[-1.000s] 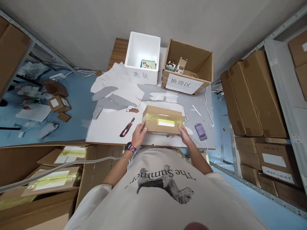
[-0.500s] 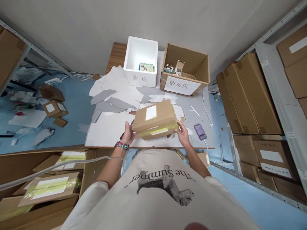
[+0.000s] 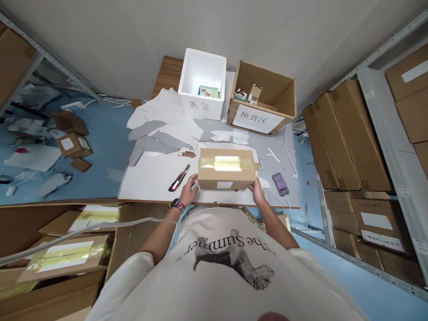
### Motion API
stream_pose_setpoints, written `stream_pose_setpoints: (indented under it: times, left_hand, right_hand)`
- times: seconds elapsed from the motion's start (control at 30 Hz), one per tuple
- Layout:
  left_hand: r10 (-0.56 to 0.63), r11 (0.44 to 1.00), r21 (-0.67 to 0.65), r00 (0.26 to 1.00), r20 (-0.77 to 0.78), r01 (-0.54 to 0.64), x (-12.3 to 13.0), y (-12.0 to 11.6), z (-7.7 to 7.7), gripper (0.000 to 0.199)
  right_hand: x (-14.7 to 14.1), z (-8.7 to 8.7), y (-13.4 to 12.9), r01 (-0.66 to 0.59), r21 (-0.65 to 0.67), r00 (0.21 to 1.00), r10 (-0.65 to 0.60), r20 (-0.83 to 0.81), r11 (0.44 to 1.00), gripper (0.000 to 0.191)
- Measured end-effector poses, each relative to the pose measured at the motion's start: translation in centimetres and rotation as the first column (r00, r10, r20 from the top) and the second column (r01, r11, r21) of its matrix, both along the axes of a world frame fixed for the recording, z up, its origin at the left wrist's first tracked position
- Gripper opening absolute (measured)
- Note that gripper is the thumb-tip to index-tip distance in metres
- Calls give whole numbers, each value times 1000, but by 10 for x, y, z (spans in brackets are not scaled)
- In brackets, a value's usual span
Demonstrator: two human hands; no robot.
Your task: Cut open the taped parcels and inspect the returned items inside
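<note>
A closed cardboard parcel (image 3: 226,169) lies on the work surface in front of me, with yellow tape across its top and a white label on its near side. My left hand (image 3: 188,190) grips its lower left corner, and my right hand (image 3: 257,191) holds its lower right corner. A red and black utility knife (image 3: 179,177) lies just left of the parcel, close to my left hand. A patterned watch band (image 3: 177,205) circles my left wrist.
White sheets and grey scraps cover the table (image 3: 150,187). Behind it stand a white foam box (image 3: 202,84) and an open labelled carton (image 3: 262,96). A blurred purple object (image 3: 280,184) lies to the right. Stacked cartons (image 3: 347,142) fill the shelves at right; taped parcels (image 3: 63,261) lie in an open carton at lower left.
My hands have rolled the parcel from a tilted pose, label up, to lying flat with the tape on top and the label facing me.
</note>
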State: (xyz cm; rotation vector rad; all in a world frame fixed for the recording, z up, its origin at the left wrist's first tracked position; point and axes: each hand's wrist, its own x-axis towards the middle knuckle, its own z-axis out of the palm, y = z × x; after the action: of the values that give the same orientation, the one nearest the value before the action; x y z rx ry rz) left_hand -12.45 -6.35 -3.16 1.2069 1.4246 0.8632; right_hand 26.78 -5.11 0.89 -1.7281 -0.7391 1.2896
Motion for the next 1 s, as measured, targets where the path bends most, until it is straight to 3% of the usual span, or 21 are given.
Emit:
stream_pose_setpoints:
  times: [0.1,0.2,0.27,0.37,0.43,0.5,0.57,0.67,0.7,0.73,0.8,0.83,0.87,0.93,1.0]
  left_hand:
    - [-55,998,-19,967,-250,51,-20,-1,-12,65]
    - [84,992,-41,875,-476,-118,-42,6,-14,68]
    - [129,958,-154,841,-525,-243,-56,12,-13,63]
    - [291,851,-311,874,-390,-423,-71,21,-15,46]
    - [429,791,-347,861,-273,-504,-74,29,-16,41]
    - [498,765,-345,839,-217,-544,-71,41,-14,35]
    - [587,738,-304,795,-150,-602,-59,52,-3,32]
    - [728,686,-161,667,159,-710,-28,60,26,45]
    - [689,715,-97,674,268,-692,-16,60,39,51]
    - [602,778,-33,729,326,-627,-4,57,51,54]
    - [351,923,36,878,324,-383,14,48,73,57]
    - [245,961,56,927,285,-271,20,43,82,57]
    - [177,978,73,957,228,-198,22,38,88,58]
    - [175,975,123,980,96,-186,18,31,92,57]
    - [236,955,190,971,-31,-227,9,30,87,58]
  right_hand:
    - [0,-22,-7,43,-125,998,-37,51,991,67]
    - [3,-30,-10,-17,-126,999,23,48,992,61]
    - [4,-27,-8,-15,-119,999,21,50,993,58]
    - [-2,-18,-3,13,-82,998,-8,70,997,61]
    - [-10,-11,-1,-6,-60,996,11,89,998,68]
    - [-18,-4,0,-84,-45,986,89,138,995,70]
    - [-26,7,1,-160,18,952,149,267,987,65]
    - [-48,33,6,-217,222,875,88,476,951,59]
    - [-59,43,10,-242,287,870,77,487,927,60]
    - [-72,52,14,-272,336,886,99,452,902,62]
    - [-102,66,26,-315,378,939,229,255,871,69]
    - [-116,70,33,-316,370,949,295,113,874,72]
    - [-128,72,39,-304,352,943,333,-23,885,75]
    - [-144,72,50,-265,309,921,335,-198,913,77]
    - [-145,72,58,-260,290,928,321,-188,921,76]
